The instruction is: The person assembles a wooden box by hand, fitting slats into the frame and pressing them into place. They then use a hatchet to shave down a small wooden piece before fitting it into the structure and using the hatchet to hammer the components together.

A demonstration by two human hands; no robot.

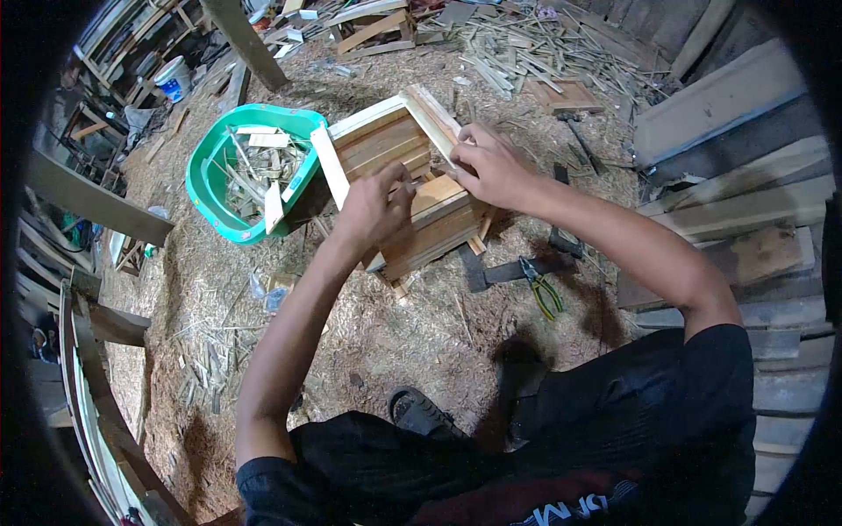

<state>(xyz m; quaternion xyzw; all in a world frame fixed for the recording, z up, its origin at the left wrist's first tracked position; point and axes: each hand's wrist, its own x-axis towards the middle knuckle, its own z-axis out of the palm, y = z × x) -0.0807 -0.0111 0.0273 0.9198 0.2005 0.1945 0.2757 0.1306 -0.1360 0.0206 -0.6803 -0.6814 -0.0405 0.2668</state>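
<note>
A wooden box (430,238) built of slats, with a pale frame around its open top, stands tilted to my view on the littered ground. My left hand (375,209) is over its near left edge, fingers curled together; anything pinched in them is too small to make out. My right hand (495,167) grips the rim at the right corner, its thumb and fingers closed on the wood. Close to the box's near right side lie a hammer (478,271) and pliers with yellow-green handles (542,291).
A green tub (200,188) of wood scraps stands left of the box. Wooden posts (246,44) rise at the back and left. Stacked boards (745,210) line the right side, and thin wood strips (535,57) are heaped behind. My shoe (423,412) is below.
</note>
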